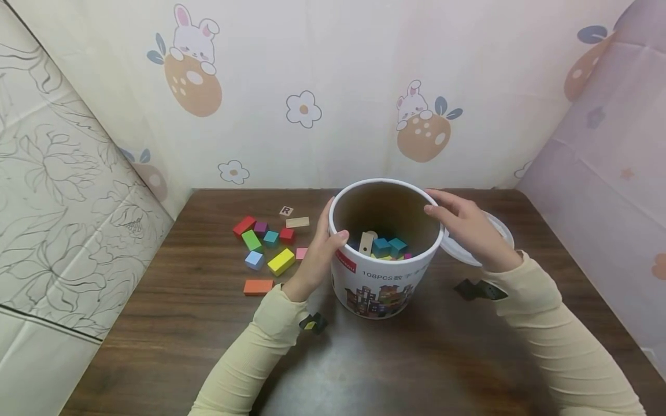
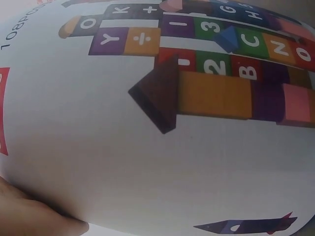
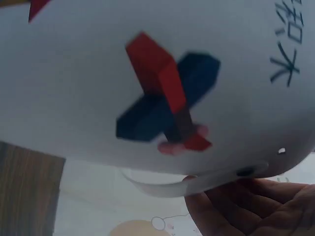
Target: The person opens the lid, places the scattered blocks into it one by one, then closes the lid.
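Observation:
A white bucket [image 1: 382,277] with printed block pictures and "108PCS" on its side stands in front of me, its top uncovered. Inside it lie wooden blocks [image 1: 381,247], some teal and one plain wood piece with a dark dot. My left hand [image 1: 317,254] grips the bucket's left side, thumb over the rim; that hand's edge [image 2: 39,211] shows against the printed wall in the left wrist view. On the opposite side my right hand [image 1: 470,228] holds the rim, with fingers [image 3: 241,206] at the white band handle [image 3: 172,189] in the right wrist view.
Left of the bucket, several coloured blocks lie scattered, among them a yellow block [image 1: 281,262], an orange block [image 1: 258,287] and a letter R tile [image 1: 286,211]. Partly behind my right hand is a white round lid [image 1: 460,251]. A patterned curtain [image 1: 354,144] hangs behind the brown table [image 1: 171,323].

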Available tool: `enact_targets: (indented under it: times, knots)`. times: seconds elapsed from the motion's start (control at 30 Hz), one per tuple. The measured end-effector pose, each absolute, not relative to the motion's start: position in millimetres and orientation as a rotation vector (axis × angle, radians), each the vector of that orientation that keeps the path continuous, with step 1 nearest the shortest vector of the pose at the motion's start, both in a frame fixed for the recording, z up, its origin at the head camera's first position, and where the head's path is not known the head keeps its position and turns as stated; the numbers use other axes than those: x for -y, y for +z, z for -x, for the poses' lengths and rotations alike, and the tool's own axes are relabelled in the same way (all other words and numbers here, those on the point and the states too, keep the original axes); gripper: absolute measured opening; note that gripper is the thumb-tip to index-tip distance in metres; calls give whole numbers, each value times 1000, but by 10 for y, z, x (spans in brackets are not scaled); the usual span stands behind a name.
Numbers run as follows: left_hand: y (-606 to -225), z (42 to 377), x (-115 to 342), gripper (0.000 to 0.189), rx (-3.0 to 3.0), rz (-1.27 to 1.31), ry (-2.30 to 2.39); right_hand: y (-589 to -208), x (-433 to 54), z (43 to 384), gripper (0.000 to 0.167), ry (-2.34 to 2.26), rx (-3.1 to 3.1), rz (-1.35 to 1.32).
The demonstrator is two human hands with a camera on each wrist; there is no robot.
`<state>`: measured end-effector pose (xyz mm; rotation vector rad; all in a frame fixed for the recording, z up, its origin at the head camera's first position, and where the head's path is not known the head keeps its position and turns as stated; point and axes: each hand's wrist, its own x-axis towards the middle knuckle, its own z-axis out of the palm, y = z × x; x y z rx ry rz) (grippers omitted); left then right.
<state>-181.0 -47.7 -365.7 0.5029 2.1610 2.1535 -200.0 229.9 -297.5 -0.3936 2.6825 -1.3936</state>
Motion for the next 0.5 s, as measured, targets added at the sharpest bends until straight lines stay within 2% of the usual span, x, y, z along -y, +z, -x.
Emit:
enact_targets:
  times: [0.5]
  knots:
    - [-3683, 1852, 487, 79, -2164, -552, 2143, -3162, -2169, 1973, 47, -1661, -2677, 311]
